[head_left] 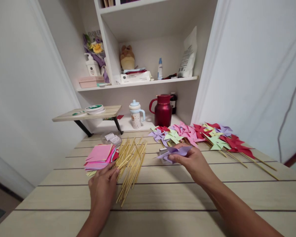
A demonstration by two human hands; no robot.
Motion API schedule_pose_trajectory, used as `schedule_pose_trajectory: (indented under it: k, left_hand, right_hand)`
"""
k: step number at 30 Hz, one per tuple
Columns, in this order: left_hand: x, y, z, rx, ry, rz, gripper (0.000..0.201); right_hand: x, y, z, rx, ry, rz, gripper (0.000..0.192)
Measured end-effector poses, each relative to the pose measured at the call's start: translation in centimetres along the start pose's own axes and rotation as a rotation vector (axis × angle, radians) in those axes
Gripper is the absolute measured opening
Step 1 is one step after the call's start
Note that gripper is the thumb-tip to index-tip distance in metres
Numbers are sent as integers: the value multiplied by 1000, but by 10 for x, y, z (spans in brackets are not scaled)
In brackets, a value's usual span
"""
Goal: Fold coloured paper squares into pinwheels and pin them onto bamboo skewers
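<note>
My right hand (191,161) pinches a purple paper pinwheel (179,151) between thumb and fingers, above the table. A small white box (162,151) shows partly behind that pinwheel. On the left, my left hand (103,182) has its fingertips drawn together at the ends of thin wooden sticks (124,161), at the edge of a loose pile (130,174). Beside its knuckles lies a stack of coloured paper squares (100,153), pink on top. Finished pinwheels on sticks, in red, pink, green and purple (187,131), lie at the right rear.
A clear round container (113,140) with labels sits behind the paper. At the back stand a light blue and white cup (136,117) and a red jug (163,112). A small raised stand (108,111) holds tape-like rolls (95,108). Shelves (138,84) rise behind the table.
</note>
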State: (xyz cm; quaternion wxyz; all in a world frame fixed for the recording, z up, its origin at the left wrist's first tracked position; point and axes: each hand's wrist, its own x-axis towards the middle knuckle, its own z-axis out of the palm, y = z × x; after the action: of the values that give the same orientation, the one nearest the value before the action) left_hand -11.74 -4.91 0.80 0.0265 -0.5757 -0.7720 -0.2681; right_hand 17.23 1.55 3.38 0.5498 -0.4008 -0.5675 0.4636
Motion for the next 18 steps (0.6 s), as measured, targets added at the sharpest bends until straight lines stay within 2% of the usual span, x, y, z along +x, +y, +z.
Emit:
schedule_pose_trajectory:
  k: [11,15,18]
  left_hand:
    - [-1,-15,3,-144,105,31,29]
    - [-4,-15,3,-195,103,38,30]
    - [-5,-12,4,-151,122,68,28]
  right_hand:
    - [-1,0,-1,15,-40,-31,25]
    - [-2,-2,0,11,-33,-31,25]
    - [-2,-3,0,14,-44,-34,22]
